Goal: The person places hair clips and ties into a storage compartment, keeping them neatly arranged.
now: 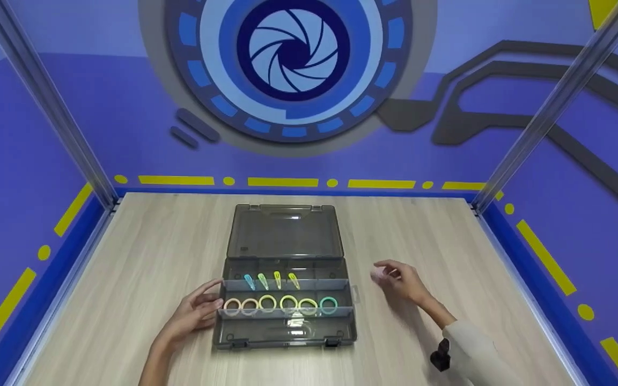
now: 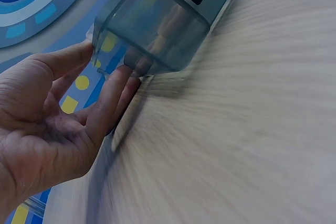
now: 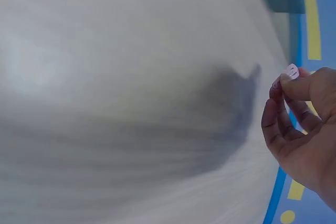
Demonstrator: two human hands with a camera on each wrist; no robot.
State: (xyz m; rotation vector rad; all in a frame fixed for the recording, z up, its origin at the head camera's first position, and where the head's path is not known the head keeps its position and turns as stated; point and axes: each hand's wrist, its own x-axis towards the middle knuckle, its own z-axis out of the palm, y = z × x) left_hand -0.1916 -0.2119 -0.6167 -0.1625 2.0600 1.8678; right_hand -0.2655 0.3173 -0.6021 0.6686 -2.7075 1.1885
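A grey see-through compartment box (image 1: 285,327) stands on the table with its lid (image 1: 285,233) folded back. Hair snap clips (image 1: 278,280), blue, green and yellow, line one divider, and small hair ties (image 1: 267,304) in pink, yellow and teal line the divider nearer me. My left hand (image 1: 193,313) touches the box's left side with its thumb and fingertips, as the left wrist view (image 2: 58,108) also shows. To the right of the box, above the table, my right hand (image 1: 403,281) pinches a small pink hair clip (image 3: 292,71) between thumb and fingers; its exact shape is partly hidden.
Pale wooden table (image 1: 159,236) surrounds the box. A blue printed wall (image 1: 126,118) rises behind it, and metal posts (image 1: 57,112) stand at the back corners. Latches (image 1: 332,341) stick out from the box's front edge.
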